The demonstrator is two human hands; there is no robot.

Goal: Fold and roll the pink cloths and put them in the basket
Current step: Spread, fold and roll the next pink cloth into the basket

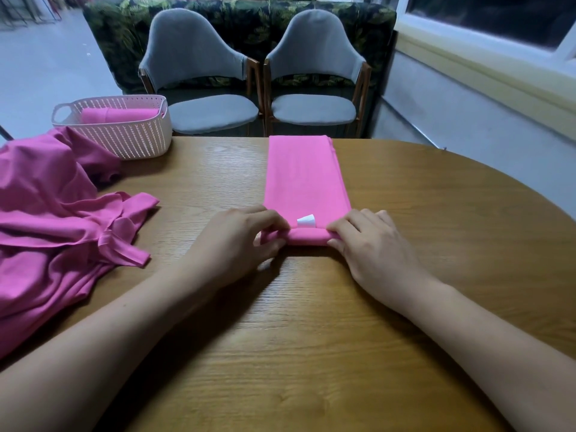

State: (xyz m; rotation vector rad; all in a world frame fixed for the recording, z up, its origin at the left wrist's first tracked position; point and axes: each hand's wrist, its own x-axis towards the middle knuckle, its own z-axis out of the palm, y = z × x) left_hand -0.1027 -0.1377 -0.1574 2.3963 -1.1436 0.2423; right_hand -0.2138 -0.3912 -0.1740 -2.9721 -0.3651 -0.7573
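Wood-grain tabletop [311, 338], rounded on the right side, is recorded with two grey upholstered chairs [199, 67] behind its far edge and a dark leaf-patterned sofa [249, 17] beyond them.

A long folded strip of bright pink cloth [307, 176] is laid flat on the tabletop, running from the two grips straight away to the far edge. Its near end is turned up into a short roll [307, 236] lying crosswise between the grips.

The left grip [240, 241] is curled round the left end of the roll, fingers over the top, thumb on the near side. The right grip [371, 247] is pinched on the right end in the same manner. A small white label [306, 221] is exposed on the strip just beyond the roll, between the two grips.

Well to the left of the left grip, a heap of unfolded pink cloths [56, 213] is spread on the tabletop. Beyond the heap, a pale perforated plastic basket [124, 138] is set near the far edge; a rolled pink cloth [118, 115] is seen lying inside it.
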